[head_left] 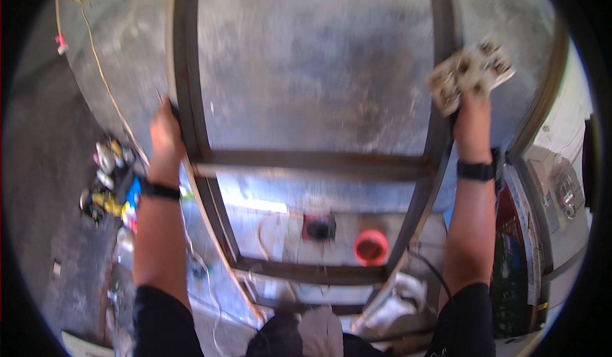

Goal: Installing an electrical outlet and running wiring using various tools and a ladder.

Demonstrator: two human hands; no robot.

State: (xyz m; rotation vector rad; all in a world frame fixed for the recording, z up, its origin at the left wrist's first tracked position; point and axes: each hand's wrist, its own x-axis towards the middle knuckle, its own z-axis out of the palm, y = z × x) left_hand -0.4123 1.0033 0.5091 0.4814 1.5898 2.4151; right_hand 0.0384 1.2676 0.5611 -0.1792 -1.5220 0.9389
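A large brown-grey metal frame (pixel 312 160) with two long side rails and several crossbars stands before me, between my arms. My left hand (pixel 167 135) is closed around its left rail, the fingers partly hidden behind the metal. At the same height on the right, my right hand (pixel 473 124) is closed at the right rail. A squarish beige piece (pixel 468 73) with dark round spots overlaps that rail and covers my right fingers. Blur hides what kind of thing it is, and I cannot tell whether that hand also holds it.
Behind the frame is a grey concrete surface (pixel 312 57). A pink bucket (pixel 371 248) and a dark square object (pixel 319 227) lie beyond the lower opening. Assorted items (pixel 111 178) are heaped at left, near a yellowish cord (pixel 99 70). A black cable (pixel 437 271) and white bag (pixel 405 293) are at lower right.
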